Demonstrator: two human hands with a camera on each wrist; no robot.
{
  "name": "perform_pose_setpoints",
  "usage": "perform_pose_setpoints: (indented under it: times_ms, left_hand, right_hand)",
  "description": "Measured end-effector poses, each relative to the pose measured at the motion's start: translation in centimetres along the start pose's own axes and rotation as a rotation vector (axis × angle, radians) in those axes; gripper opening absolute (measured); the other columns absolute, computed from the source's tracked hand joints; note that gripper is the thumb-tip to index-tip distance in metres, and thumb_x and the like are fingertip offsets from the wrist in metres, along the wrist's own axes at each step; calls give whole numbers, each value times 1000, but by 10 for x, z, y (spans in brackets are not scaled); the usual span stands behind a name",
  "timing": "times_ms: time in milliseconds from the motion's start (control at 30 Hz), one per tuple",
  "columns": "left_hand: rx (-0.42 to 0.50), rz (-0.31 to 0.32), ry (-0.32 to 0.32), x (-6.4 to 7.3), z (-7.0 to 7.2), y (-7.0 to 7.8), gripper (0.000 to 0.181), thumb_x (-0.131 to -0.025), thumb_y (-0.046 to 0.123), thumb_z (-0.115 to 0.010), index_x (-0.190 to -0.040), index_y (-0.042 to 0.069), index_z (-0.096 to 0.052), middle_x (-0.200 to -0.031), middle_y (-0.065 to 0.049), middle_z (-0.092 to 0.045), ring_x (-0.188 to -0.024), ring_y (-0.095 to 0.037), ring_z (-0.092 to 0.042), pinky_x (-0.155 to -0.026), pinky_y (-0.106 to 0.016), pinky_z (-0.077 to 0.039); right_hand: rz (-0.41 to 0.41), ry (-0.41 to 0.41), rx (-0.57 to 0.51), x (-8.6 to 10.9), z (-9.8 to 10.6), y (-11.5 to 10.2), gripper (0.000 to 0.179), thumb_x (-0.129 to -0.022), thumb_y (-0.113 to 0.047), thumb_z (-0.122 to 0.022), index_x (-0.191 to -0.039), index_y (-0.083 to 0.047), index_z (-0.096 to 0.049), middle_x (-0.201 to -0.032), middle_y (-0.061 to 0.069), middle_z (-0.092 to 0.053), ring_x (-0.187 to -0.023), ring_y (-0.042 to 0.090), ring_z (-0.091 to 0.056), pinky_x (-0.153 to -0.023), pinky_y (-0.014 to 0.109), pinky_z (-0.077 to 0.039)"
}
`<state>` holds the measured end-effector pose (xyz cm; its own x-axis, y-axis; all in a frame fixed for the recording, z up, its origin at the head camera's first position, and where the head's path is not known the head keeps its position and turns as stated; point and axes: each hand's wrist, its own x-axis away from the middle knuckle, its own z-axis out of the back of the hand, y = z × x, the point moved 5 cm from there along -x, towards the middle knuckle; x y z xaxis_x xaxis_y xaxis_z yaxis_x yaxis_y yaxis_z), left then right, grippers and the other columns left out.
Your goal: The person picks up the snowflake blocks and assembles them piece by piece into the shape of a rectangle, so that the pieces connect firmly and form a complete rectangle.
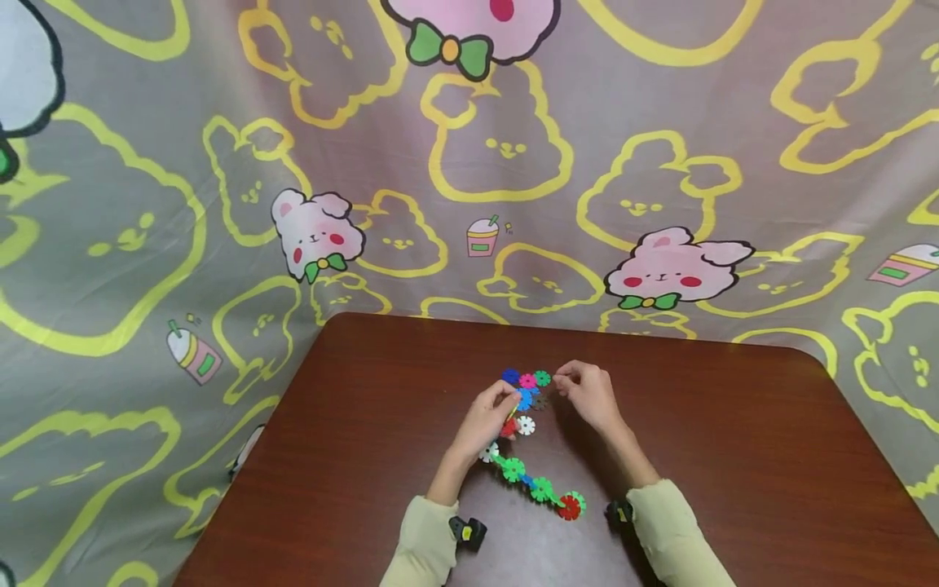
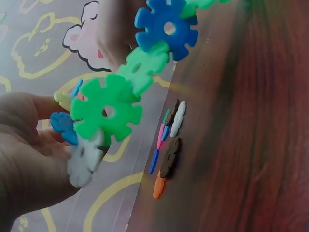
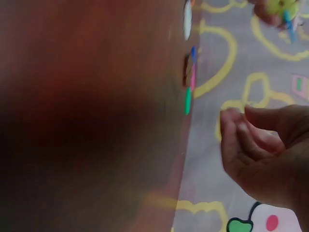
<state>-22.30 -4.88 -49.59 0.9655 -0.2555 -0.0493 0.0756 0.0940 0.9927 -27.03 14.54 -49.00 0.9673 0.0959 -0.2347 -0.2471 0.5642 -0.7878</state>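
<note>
My left hand [image 1: 478, 422] grips one end of a chain of plastic snowflake discs joined slot to slot. In the left wrist view a green disc [image 2: 89, 118], a white disc [image 2: 84, 162] and a blue disc [image 2: 169, 29] of the chain stand close to the camera. The chain hangs toward the near side, ending around a red disc [image 1: 569, 507]. Loosely curled, my right hand [image 1: 590, 397] hovers right of the loose discs. Its thumb and fingertips come close together in the right wrist view [image 3: 263, 150], with nothing visible between them.
Several loose discs lie on the brown table [image 1: 734, 456] beyond the left hand, among them a pink disc [image 1: 528, 381], a green disc [image 1: 542, 378] and a white disc [image 1: 526, 425]. A patterned cloth [image 1: 506, 277] hangs behind the table.
</note>
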Motion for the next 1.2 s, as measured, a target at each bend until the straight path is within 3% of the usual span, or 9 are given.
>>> perform_pose_setpoints:
  times_ms: [167, 267, 467, 600, 767, 900, 1000, 1100, 1200]
  left_hand:
    - [47, 15, 20, -1, 1, -2, 19, -108, 14, -55, -108, -3, -61, -88, -17, -64, -70, -24, -66, -60, -26, -50]
    - [70, 26, 4, 0, 0, -2, 19, -108, 14, -54, -108, -4, -60, -88, -16, -65, -71, -25, -67, -60, -25, -50]
    - [95, 45, -20, 1, 0, 1, 20, -107, 15, -56, -107, -4, -61, -75, -2, -52, -69, -19, -66, -65, -36, -59]
    - [91, 44, -6, 1, 1, 1, 20, -106, 14, -56, -105, -5, -61, -72, 0, -48, -68, -15, -64, -64, -30, -54]
    - [20, 16, 17, 0, -1, 1, 21, -106, 16, -56, -105, -5, -62, -73, 3, -47, -67, -9, -55, -62, -23, -39]
    - [41, 29, 8, 1, -8, 0, 21, -107, 15, -56, -105, -5, -62, -75, 0, -49, -66, -9, -53, -67, -25, -47]
    - [136, 54, -21, 1, -14, 0, 21, -108, 13, -55, -107, -7, -58, -79, -14, -58, -65, -11, -62, -74, -40, -61]
    - [201, 72, -49, 1, -20, 1, 20, -109, 11, -53, -109, -8, -56, -88, -28, -61, -65, -15, -67, -77, -55, -60]
    - [198, 75, -57, 2, -23, 2, 18, -108, 10, -52, -108, -8, -55, -89, -27, -62, -67, -22, -71, -79, -56, -60]
  right_hand:
    - [77, -155, 246, -26, -16, 9, 22, -92, -1, -75, -109, 10, -69, -100, 22, -72, -94, 37, -66, -79, 50, -56]
    - [88, -245, 324, -32, -26, 11, 28, -91, -4, -78, -115, 8, -69, -105, 24, -66, -101, 40, -60, -84, 53, -54]
    - [42, -224, 363, -36, -29, 15, 24, -86, -3, -83, -102, 3, -66, -99, 20, -57, -91, 37, -58, -77, 52, -52]
    - [21, -182, 243, -34, -24, 20, 24, -86, 1, -81, -94, 1, -58, -83, 12, -58, -76, 27, -57, -68, 41, -49]
    - [-66, -136, -84, -22, -6, 24, 9, -91, 4, -73, -97, 6, -66, -74, 10, -65, -67, 23, -64, -62, 30, -55]
    - [-142, -141, -296, -1, 9, 18, 15, -97, -2, -69, -105, 11, -69, -81, 15, -70, -71, 31, -70, -66, 34, -61]
    - [-165, -147, -368, 14, 17, 9, 21, -100, -5, -68, -110, 13, -69, -85, 17, -72, -72, 33, -72, -69, 38, -63]
    - [-182, -146, -398, 28, 23, 1, 24, -100, -6, -68, -114, 14, -69, -86, 16, -72, -72, 29, -72, -70, 39, -63]
    - [-192, -147, -393, 39, 27, -6, 26, -100, -7, -68, -116, 13, -69, -87, 14, -72, -74, 28, -71, -71, 37, -62]
